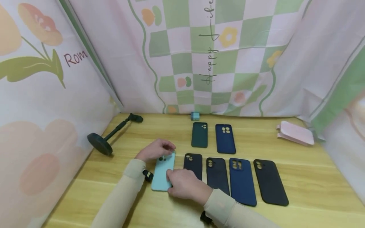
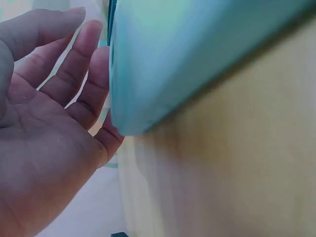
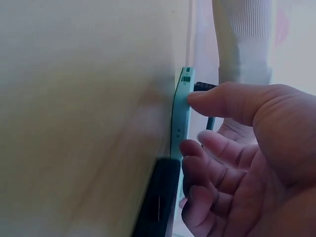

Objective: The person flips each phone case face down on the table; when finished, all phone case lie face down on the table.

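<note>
A light blue phone case point(image 1: 163, 174) lies on the table between the two hands, its camera openings toward the far end. My left hand point(image 1: 155, 149) is at the case's far left corner; its fingers point(image 2: 81, 94) are loosely bent, the lower ones right at the case's end. Across from it, my right hand point(image 1: 186, 185) has thumb and index fingertips at the case's near right edge. In the right wrist view, the thumb of the right hand point(image 3: 237, 163) touches the edge of the case point(image 3: 180, 116). Beside the right hand lies a black phone case point(image 1: 193, 163), partly hidden by it.
Right of the hands lie a dark case point(image 1: 218, 175), a blue case point(image 1: 243, 182) and a black case point(image 1: 271, 182). Behind are a green case point(image 1: 199, 135), a navy case point(image 1: 225, 139) and a small blue block point(image 1: 195, 116). A black stand point(image 1: 115, 133) and pink object point(image 1: 296, 133) flank them.
</note>
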`<act>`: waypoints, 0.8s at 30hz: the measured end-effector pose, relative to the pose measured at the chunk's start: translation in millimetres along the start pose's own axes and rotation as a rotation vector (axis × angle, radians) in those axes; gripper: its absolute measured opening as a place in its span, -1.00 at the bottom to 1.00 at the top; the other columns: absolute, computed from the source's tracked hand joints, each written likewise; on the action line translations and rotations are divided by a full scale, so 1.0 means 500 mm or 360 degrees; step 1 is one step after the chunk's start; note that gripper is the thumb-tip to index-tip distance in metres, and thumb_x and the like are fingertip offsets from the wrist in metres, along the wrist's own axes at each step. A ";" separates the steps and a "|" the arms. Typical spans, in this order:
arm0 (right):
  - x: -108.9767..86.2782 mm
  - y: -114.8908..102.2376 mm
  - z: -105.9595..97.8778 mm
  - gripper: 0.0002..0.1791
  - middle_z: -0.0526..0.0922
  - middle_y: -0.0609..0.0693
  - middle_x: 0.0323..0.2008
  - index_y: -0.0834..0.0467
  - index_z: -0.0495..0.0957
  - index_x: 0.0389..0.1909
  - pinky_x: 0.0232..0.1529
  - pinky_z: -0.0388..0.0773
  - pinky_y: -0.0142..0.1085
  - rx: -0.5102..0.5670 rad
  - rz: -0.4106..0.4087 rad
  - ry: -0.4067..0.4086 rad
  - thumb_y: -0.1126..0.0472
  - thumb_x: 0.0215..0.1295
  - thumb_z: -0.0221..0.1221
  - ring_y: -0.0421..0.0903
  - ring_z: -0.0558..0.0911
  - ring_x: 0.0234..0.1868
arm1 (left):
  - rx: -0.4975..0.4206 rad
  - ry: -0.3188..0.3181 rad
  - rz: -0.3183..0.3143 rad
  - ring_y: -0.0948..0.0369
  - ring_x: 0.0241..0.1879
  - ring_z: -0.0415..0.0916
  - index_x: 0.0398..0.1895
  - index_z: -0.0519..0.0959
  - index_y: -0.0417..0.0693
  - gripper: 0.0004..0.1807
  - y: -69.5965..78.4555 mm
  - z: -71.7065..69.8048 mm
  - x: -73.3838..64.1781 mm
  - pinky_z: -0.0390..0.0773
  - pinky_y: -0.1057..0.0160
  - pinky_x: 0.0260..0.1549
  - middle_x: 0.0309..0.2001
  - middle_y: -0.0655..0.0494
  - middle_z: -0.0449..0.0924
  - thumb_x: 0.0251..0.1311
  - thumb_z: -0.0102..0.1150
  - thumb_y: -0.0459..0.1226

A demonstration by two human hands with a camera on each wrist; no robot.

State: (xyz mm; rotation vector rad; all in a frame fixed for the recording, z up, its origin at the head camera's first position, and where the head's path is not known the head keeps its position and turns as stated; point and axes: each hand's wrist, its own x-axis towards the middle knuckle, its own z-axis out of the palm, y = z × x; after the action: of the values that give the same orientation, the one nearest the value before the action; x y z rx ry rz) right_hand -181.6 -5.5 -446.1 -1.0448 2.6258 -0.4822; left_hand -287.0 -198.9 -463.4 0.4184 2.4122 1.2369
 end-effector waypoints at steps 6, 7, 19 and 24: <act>-0.020 0.026 -0.020 -0.82 0.44 -0.25 -0.57 -0.04 0.51 -0.27 -0.61 0.37 -0.28 0.0108 0.0012 0.0058 0.02 0.20 0.27 -0.25 0.43 -0.58 | 0.0081 0.0006 0.0040 0.19 -0.08 0.53 0.07 0.61 0.00 -0.72 0.037 0.010 0.020 0.53 0.13 -0.10 -0.08 0.15 0.61 0.32 0.19 -0.23; -0.024 0.032 -0.026 -0.82 0.44 -0.26 -0.57 -0.03 0.52 -0.25 -0.60 0.38 -0.28 0.0125 0.0014 0.0068 0.02 0.22 0.26 -0.25 0.44 -0.58 | 0.0105 0.0005 0.0059 0.20 -0.08 0.53 0.08 0.61 -0.02 -0.71 0.047 0.013 0.026 0.54 0.13 -0.11 -0.07 0.14 0.61 0.32 0.19 -0.23; -0.064 0.171 -0.108 -0.80 0.52 -0.25 -0.52 0.04 0.57 -0.17 -0.48 0.46 -0.27 0.0242 0.0154 0.0301 0.02 0.31 0.24 -0.26 0.48 -0.56 | 0.0331 -0.0093 0.0287 0.27 -0.09 0.55 0.10 0.61 -0.14 -0.70 0.166 0.052 0.147 0.53 0.17 -0.07 -0.02 0.07 0.64 0.38 0.14 -0.24; -0.088 0.232 -0.135 -0.80 0.54 -0.18 -0.50 0.07 0.58 -0.16 -0.50 0.46 -0.23 0.0323 0.0307 0.0391 0.06 0.31 0.25 -0.21 0.50 -0.58 | 0.0390 -0.0059 0.0292 0.28 -0.08 0.55 0.06 0.63 -0.10 -0.71 0.186 0.075 0.195 0.53 0.20 -0.08 -0.08 0.23 0.63 0.37 0.15 -0.19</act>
State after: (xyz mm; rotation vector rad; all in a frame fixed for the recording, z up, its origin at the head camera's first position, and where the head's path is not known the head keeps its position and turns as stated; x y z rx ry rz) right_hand -246.6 118.3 -425.7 -0.7002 2.7765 -0.8583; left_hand -347.1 -78.0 -427.2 0.7424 2.5486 0.9950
